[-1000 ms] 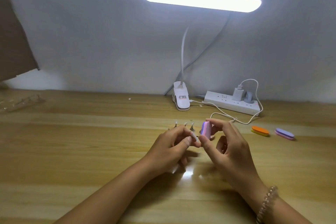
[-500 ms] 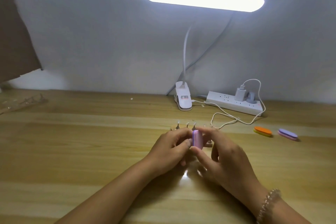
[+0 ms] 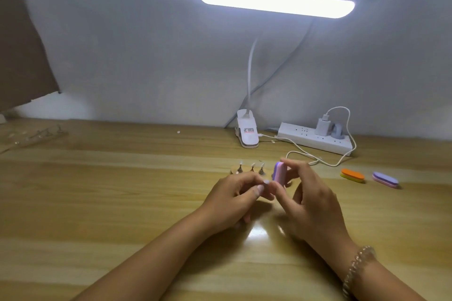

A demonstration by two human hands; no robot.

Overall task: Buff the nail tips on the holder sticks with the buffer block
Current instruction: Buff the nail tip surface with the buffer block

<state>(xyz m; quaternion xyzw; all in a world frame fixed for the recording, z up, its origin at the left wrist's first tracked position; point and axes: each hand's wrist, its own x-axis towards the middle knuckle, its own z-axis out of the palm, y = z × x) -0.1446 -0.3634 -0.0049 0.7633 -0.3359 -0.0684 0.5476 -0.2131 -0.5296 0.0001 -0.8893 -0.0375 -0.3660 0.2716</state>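
Wooden desk (image 3: 102, 205), nail-buffing station.
Right hand (image 3: 315, 203) fingers clamp buffer block (image 3: 278, 171); left hand (image 3: 232, 200) fingers pinch nail tip (image 3: 266, 181).

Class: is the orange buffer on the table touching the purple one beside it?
Apart. The head view shows a strip of bare table between the orange buffer and the purple buffer.

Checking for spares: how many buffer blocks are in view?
3. One pink-and-purple block in the right hand; an orange block and a purple block lie on the table to its right. Others may be hidden.
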